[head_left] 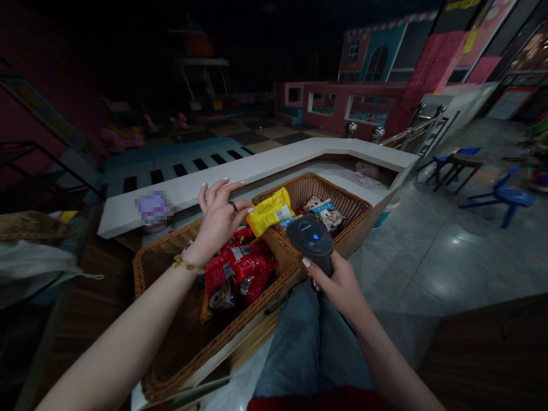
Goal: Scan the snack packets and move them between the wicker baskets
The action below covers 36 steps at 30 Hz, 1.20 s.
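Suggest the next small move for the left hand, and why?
Probably close the left hand on the yellow snack packet. It lies just beside that open hand, and the right hand holds a handheld barcode scanner close by, so the packet wouldn't have far to travel.

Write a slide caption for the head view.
Right hand holds a barcode scanner over wicker snack baskets; left hand hovers beside a yellow packet.
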### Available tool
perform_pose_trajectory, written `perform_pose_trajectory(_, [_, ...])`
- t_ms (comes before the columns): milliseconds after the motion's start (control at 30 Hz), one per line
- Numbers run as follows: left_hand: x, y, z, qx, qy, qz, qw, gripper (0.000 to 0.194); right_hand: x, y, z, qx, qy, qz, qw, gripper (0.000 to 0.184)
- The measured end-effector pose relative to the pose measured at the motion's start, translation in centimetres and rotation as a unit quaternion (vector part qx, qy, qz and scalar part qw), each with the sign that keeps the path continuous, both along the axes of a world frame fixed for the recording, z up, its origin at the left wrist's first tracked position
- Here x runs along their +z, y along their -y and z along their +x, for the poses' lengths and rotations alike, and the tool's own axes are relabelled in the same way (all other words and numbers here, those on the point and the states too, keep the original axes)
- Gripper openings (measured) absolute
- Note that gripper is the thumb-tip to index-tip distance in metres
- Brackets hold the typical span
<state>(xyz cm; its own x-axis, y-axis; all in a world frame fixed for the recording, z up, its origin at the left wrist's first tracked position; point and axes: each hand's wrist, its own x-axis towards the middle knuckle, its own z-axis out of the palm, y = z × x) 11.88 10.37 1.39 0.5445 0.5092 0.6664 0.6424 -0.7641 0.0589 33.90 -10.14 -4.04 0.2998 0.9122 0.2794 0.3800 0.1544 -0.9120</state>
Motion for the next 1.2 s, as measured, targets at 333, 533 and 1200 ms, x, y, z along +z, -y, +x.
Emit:
perform_pose_trajectory(333, [-0.6,-0.5,-0.3,0.007,0.008,0.005,1.0,0.01,0.2,0.2,-0.7,-0.015,0.05,-0.011,0.999,0.021])
perform_pose_trajectory(533, [-0.6,-0.5,-0.3,0.009,0.015,0.005,1.0,0.009,0.3,0.2,-0.4,-0.002,0.036,-0.035,0.999,0.021])
perform_pose_trajectory(1200, [4.8,0.7,-2.9,-0.012,0.095,-0.025,0.995,0.015,0.3,0.3,2.1,-0.067,-0.032,-0.018,0.997,0.033])
